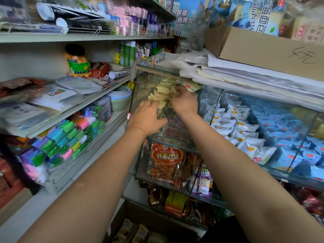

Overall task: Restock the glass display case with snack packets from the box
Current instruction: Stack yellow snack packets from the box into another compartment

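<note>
Both hands inside glass case: left hand spread, steadying yellow packets; right hand pinching some, apparently aligning the row.

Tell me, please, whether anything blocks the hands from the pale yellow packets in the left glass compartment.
Nothing visible does. Both hands are already inside the open top of the glass display case: the left hand rests on the pale yellow packets, and the right hand is among them, its fingers apparently curled round some.
</note>
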`<state>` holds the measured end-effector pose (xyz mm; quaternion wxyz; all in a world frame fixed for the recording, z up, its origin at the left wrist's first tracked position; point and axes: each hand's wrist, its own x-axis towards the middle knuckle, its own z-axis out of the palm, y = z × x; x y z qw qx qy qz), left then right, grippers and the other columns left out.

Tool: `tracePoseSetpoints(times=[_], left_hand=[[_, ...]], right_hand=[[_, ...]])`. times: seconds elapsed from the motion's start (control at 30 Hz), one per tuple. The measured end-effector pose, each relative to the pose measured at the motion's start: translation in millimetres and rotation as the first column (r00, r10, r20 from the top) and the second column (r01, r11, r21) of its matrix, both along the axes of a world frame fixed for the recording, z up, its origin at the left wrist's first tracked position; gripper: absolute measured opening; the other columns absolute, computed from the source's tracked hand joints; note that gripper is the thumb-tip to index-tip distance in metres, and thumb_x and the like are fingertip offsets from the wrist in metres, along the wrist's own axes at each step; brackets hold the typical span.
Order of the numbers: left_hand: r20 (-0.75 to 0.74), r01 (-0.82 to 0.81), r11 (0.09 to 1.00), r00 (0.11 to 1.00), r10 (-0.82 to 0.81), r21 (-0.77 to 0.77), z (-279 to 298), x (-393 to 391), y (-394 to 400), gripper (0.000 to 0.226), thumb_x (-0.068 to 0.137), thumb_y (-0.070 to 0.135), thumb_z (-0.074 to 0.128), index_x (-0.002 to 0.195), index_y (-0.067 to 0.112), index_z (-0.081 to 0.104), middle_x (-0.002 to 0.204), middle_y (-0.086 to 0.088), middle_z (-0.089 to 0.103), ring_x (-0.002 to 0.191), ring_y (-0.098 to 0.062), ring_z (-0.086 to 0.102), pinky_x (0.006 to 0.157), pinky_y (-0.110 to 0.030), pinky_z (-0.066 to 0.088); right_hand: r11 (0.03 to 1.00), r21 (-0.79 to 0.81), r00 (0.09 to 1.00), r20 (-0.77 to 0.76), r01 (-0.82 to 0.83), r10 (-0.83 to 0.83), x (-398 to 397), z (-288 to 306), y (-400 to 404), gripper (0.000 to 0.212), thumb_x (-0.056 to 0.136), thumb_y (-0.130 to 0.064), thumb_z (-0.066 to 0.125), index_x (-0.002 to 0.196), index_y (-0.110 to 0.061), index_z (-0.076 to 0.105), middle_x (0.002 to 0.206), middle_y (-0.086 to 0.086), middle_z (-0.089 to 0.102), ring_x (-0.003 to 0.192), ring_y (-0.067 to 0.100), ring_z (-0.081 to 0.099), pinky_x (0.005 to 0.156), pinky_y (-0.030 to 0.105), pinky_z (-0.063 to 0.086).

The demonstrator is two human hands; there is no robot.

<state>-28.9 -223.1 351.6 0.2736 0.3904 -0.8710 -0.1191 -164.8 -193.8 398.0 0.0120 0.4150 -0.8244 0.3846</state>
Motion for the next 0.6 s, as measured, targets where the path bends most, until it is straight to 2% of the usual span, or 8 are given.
tracePoseSetpoints(times=[0.1,0.23,0.3,0.37,0.43,0.53,0.6], left_hand=[[0.088,0.001,1.0,0.996,0.002,-0.03,-1,-1,-3,0.066,0.085,0.052,0.055,0.139,0.014,0.05,0.148,-0.01,0.039,0.138,-0.025,0.029,0.11,-0.038,0.029],[0.136,0.018,0.999,0.991,-0.012,-0.042,-3,-5,-7,0.068,0.085,0.056,0.054,0.14,0.016,0.047,0.151,-0.009,0.036,0.14,-0.025,0.028,0.111,-0.036,0.026],[0.133,0.013,0.999,0.991,-0.007,-0.049,-4,-5,-8,0.068,0.085,0.056,0.053,0.141,0.016,0.047,0.151,-0.009,0.036,0.14,-0.025,0.028,0.112,-0.036,0.026],[0.136,0.006,0.998,0.991,0.003,-0.061,-5,-6,-9,0.068,0.085,0.056,0.053,0.14,0.016,0.048,0.15,-0.009,0.037,0.139,-0.025,0.03,0.111,-0.037,0.027],[0.137,0.001,0.997,0.991,0.009,-0.072,-6,-7,-9,0.068,0.084,0.057,0.053,0.139,0.016,0.049,0.148,-0.009,0.039,0.138,-0.026,0.031,0.111,-0.038,0.028],[0.133,0.003,0.998,0.991,0.006,-0.063,-5,-8,-9,0.068,0.083,0.056,0.055,0.138,0.017,0.05,0.148,-0.008,0.039,0.137,-0.026,0.032,0.111,-0.038,0.028],[0.133,0.002,0.999,0.991,0.004,-0.045,-5,-8,-8,0.068,0.083,0.055,0.055,0.139,0.017,0.049,0.149,-0.008,0.038,0.138,-0.025,0.03,0.112,-0.038,0.027]], right_hand=[[0.979,0.205,0.998,-0.067,-0.001,0.015,-10,-13,-23,0.044,0.091,-0.013,0.041,0.133,-0.017,0.053,0.133,0.024,0.046,0.12,0.035,0.045,0.095,0.031,0.043],[0.938,0.343,0.984,-0.175,0.045,0.017,-17,-30,-48,0.037,0.096,-0.013,0.039,0.13,-0.009,0.054,0.13,0.02,0.054,0.119,0.033,0.049,0.098,0.032,0.041],[0.924,0.38,0.984,-0.176,0.046,0.024,-20,-32,-54,0.037,0.097,-0.013,0.04,0.132,-0.009,0.052,0.132,0.017,0.053,0.12,0.031,0.048,0.095,0.025,0.042],[0.908,0.419,0.995,-0.096,0.01,0.034,-23,-34,-58,0.038,0.098,-0.015,0.041,0.136,-0.01,0.049,0.137,0.016,0.047,0.122,0.029,0.047,0.091,0.014,0.042],[0.89,0.455,0.992,-0.097,-0.031,0.084,-23,-39,-61,0.04,0.098,-0.019,0.04,0.138,-0.015,0.048,0.14,0.018,0.039,0.123,0.031,0.044,0.1,0.024,0.039],[0.876,0.475,0.981,-0.114,-0.087,0.159,-24,-51,-65,0.04,0.096,-0.022,0.04,0.135,-0.019,0.048,0.138,0.014,0.046,0.124,0.031,0.042,0.091,0.028,0.032],[0.881,0.467,0.985,-0.103,-0.078,0.142,-25,-54,-64,0.039,0.097,-0.017,0.04,0.136,-0.02,0.044,0.136,0.013,0.045,0.125,0.03,0.041,0.093,0.031,0.034]])
